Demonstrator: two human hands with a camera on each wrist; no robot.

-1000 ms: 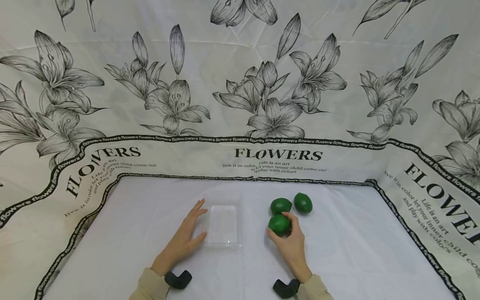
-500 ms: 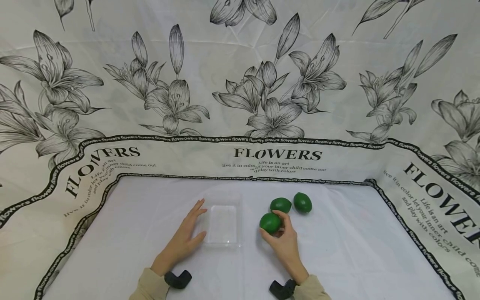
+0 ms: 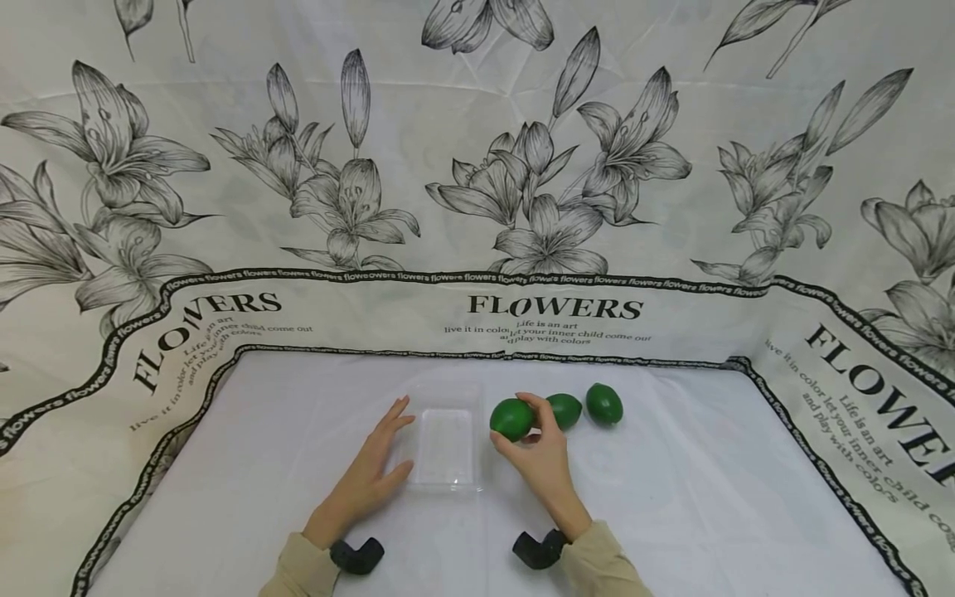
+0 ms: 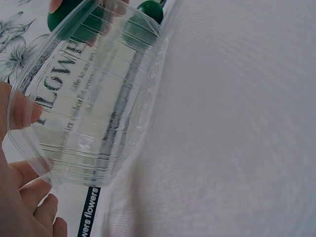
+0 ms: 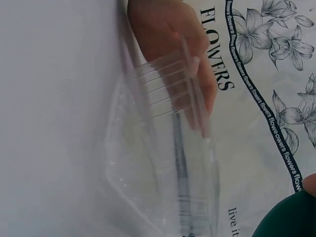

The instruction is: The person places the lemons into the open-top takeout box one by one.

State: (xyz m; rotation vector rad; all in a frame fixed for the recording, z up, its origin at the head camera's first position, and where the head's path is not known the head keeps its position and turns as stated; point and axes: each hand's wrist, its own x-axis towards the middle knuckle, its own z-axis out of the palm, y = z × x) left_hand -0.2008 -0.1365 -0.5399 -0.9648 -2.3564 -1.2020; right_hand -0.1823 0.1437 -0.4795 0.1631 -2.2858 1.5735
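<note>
A green lime [image 3: 511, 420] is held between the thumb and fingers of my right hand [image 3: 540, 452], raised beside the right edge of a clear plastic container [image 3: 445, 485]. Along the container's left side lies my left hand [image 3: 369, 473], its fingers extended and loosely spread at the wall. In the left wrist view the see-through container [image 4: 94, 143] stands in front of part of that hand [image 4: 22, 197]. Part of the held lime [image 5: 291, 217] shows at the lower right corner of the right wrist view. Two more limes, one [image 3: 564, 412] partly behind my right hand, another [image 3: 603, 404] farther right, rest on the table.
A white cloth [image 3: 709, 481] covers the table. Behind and at the sides hangs a curtain [image 3: 388, 224] printed with lilies and lettering. Black curved devices sit at the left wrist [image 3: 358, 556] and the right wrist [image 3: 539, 550].
My right hand has lifted the lime and carried it left and away from me, off the other two and close to the container. The left hand stays in place.
</note>
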